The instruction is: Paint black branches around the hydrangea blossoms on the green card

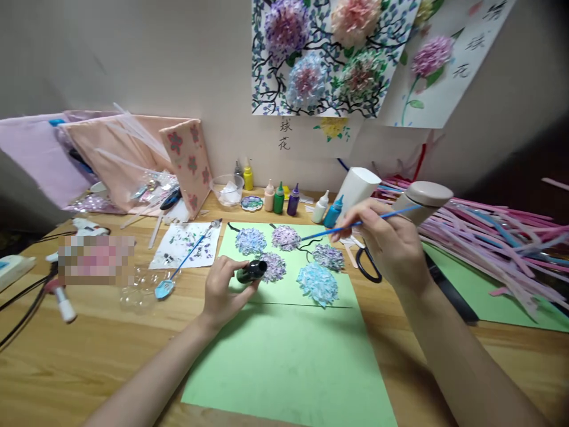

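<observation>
My left hand (224,290) grips a small dark bottle (249,272) with a black top, tilted over the green paper (284,356). My right hand (389,240) pinches a thin blue paintbrush (351,228), its tip pointing left, close to the pale purple flower (285,238). Several textured flowers lie on the paper's upper part: a blue one (251,241), a turquoise one (317,283), a purple-grey one (328,257) and a purple one (272,267) partly behind the bottle. Thin black branch lines show beside some flowers.
Paint bottles (278,198) stand along the wall with a clear bowl (226,191). Left lie a paint-stained sheet (186,244), another brush (189,256) and a glue gun (89,228). Black scissors (368,265), a grey-lidded container (429,194) and pink pipe cleaners (489,237) are right.
</observation>
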A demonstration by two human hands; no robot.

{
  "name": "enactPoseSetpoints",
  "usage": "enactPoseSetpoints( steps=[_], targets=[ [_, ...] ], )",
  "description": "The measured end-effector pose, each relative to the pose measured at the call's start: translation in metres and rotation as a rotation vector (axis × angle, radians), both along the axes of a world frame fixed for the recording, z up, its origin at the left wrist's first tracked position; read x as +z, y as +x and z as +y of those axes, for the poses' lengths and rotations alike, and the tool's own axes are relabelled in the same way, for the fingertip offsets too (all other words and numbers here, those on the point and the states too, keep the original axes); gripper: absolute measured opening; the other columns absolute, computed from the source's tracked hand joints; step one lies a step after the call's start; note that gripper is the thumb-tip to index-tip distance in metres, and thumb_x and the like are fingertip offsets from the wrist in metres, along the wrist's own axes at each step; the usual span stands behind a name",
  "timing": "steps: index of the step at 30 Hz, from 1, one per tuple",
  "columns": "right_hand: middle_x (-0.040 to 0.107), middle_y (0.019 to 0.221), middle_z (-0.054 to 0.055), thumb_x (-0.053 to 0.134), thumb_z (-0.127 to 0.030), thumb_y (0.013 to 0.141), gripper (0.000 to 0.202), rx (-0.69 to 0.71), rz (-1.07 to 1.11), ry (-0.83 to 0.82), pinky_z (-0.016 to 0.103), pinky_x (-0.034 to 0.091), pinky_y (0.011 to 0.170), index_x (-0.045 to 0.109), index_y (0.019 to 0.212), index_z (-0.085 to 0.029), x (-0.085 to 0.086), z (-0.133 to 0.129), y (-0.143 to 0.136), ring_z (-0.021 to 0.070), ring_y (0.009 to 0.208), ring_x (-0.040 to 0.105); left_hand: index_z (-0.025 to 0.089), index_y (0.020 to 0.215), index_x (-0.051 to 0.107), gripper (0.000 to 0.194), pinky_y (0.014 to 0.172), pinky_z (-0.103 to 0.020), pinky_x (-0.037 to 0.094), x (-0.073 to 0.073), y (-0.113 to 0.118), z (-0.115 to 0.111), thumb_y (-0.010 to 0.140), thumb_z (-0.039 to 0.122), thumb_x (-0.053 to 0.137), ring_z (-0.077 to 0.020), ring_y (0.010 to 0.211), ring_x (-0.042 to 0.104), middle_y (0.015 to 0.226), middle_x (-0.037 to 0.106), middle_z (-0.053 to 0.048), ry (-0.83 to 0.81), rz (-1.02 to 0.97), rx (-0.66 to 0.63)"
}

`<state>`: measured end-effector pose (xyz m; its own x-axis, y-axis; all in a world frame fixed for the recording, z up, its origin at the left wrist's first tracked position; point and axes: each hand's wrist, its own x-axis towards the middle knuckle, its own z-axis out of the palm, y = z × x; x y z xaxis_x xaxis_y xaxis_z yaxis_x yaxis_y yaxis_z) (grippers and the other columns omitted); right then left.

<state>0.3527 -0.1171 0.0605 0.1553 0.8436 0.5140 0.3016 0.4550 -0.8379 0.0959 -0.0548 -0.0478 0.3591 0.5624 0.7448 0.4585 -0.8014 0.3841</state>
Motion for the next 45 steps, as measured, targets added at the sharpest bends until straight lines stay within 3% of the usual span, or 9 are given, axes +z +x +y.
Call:
enactPoseSetpoints(
  steps=[8,15,30,39,41,45],
  targets=[
    [0.063,0.077,0.002,0.041,-0.019,0.091,0.02,0.144,-0.517,0.084,0.027,0.045,0.067,0.06,0.086,-0.02,0.009,-0.024,-0.035,0.0136,0.072,0.058,0.02,0.095,0.055,0.03,0.062,-0.027,0.043,-0.004,-0.001,0.001,0.069,0.014,0.067,-0.0147,0.071,0.049,0.076,0.053,-0.001,-0.012,-0.023,0.036],
    [0.062,0.075,0.003,0.041,-0.015,0.091,0.018,0.159,-0.689,0.112,0.026,0.043,0.065,0.057,0.085,-0.019,0.008,-0.022,-0.046,0.0136,0.07,0.055,0.02,0.094,0.056,0.029,0.063,-0.029,0.044,-0.003,-0.002,-0.001,0.068,0.014,0.067,-0.0162,0.073,0.051,0.077,0.054,-0.001,-0.012,-0.022,0.046],
    [0.062,0.076,0.001,0.039,-0.021,0.092,0.021,0.109,-0.647,-0.012,0.025,0.043,0.066,0.058,0.082,-0.02,0.008,-0.024,-0.042,0.0128,0.072,0.058,0.021,0.095,0.058,0.031,0.063,-0.03,0.044,-0.004,-0.003,0.0,0.067,0.012,0.066,-0.0165,0.074,0.051,0.078,0.054,-0.001,-0.032,-0.029,0.043],
    [0.063,0.075,0.001,0.039,-0.028,0.094,0.026,0.132,-0.474,-0.107,0.025,0.045,0.066,0.061,0.081,-0.021,0.006,-0.02,-0.034,0.0134,0.072,0.06,0.02,0.094,0.059,0.027,0.063,-0.03,0.044,-0.003,-0.003,0.0,0.068,0.013,0.065,-0.0169,0.073,0.052,0.077,0.055,-0.002,-0.037,-0.019,0.044],
    [0.063,0.073,0.001,0.039,-0.03,0.094,0.028,0.076,-0.372,-0.086,0.025,0.046,0.063,0.062,0.079,-0.021,0.007,-0.017,-0.026,0.0132,0.069,0.06,0.02,0.093,0.058,0.027,0.062,-0.03,0.045,-0.004,-0.003,0.001,0.068,0.014,0.065,-0.0168,0.073,0.052,0.077,0.055,-0.002,-0.03,-0.021,0.044],
    [0.063,0.069,0.0,0.042,-0.035,0.092,0.029,-0.214,-0.249,0.016,0.026,0.045,0.06,0.061,0.075,-0.022,0.005,-0.006,0.002,0.0138,0.062,0.06,0.02,0.094,0.057,0.027,0.062,-0.03,0.045,-0.004,-0.004,0.002,0.069,0.015,0.066,-0.0164,0.072,0.052,0.078,0.054,-0.002,-0.027,-0.017,0.032]
  ],
)
